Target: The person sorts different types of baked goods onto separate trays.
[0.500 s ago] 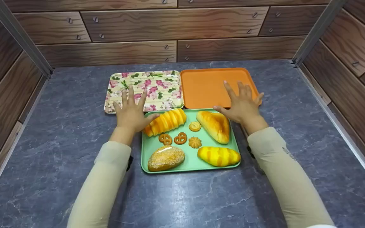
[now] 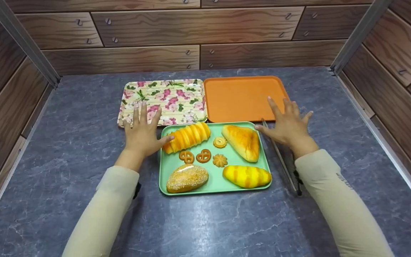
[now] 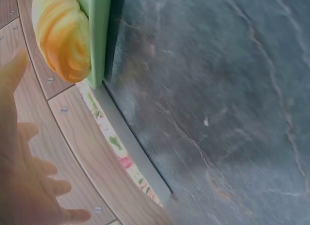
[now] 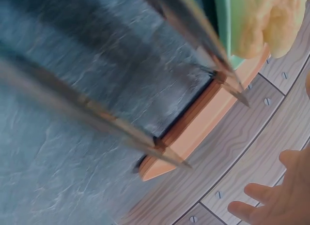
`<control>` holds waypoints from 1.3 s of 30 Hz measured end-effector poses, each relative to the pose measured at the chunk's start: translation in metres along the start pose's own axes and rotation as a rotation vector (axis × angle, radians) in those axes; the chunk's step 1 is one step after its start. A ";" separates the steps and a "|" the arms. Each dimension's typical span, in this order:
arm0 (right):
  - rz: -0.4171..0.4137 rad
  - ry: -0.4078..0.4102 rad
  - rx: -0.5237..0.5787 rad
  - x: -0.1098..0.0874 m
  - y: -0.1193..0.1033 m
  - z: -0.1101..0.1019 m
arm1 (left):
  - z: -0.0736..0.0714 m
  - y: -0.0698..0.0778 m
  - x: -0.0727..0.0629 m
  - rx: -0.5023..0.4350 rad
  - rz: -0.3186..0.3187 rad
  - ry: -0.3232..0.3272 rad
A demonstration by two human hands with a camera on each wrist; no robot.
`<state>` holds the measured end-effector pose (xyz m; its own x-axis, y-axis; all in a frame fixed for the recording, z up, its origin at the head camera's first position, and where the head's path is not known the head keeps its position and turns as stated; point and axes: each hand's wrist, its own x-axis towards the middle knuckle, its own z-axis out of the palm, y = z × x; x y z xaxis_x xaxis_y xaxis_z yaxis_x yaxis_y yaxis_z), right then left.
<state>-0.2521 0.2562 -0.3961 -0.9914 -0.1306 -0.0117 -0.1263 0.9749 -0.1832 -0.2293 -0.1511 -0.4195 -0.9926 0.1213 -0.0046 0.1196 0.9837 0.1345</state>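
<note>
over the table, left hand near a ridged loaf and right hand near a slender metal tool, fingers of both spread, grasping nothing; between them, a green tray bearing breads and biscuits, before a floral tray and an orange tray.

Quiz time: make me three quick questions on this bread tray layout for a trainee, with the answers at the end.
1. How many pretzels lie on the green tray?

2. True or false: the right hand is gripping the tongs.

3. From the person's viewpoint, which tray lies beyond the green tray on the left side? A) orange tray; B) floral tray.

Key:
1. Two.
2. False; the right hand is spread and grips nothing.
3. B.
</note>
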 end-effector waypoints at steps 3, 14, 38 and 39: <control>0.002 -0.004 -0.012 -0.004 0.006 0.000 | 0.002 -0.001 -0.003 -0.002 0.014 -0.008; 0.007 0.000 -0.011 -0.020 0.016 0.004 | 0.009 -0.011 -0.019 -0.044 0.056 -0.071; 0.053 -0.041 -0.009 -0.050 0.028 0.022 | 0.024 -0.022 -0.031 -0.104 0.185 -0.247; 0.056 -0.043 -0.009 -0.051 0.028 0.022 | 0.024 -0.022 -0.031 -0.110 0.189 -0.253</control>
<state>-0.2044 0.2859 -0.4223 -0.9945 -0.0835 -0.0635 -0.0715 0.9824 -0.1724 -0.2011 -0.1732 -0.4461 -0.9149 0.3427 -0.2132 0.2842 0.9221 0.2627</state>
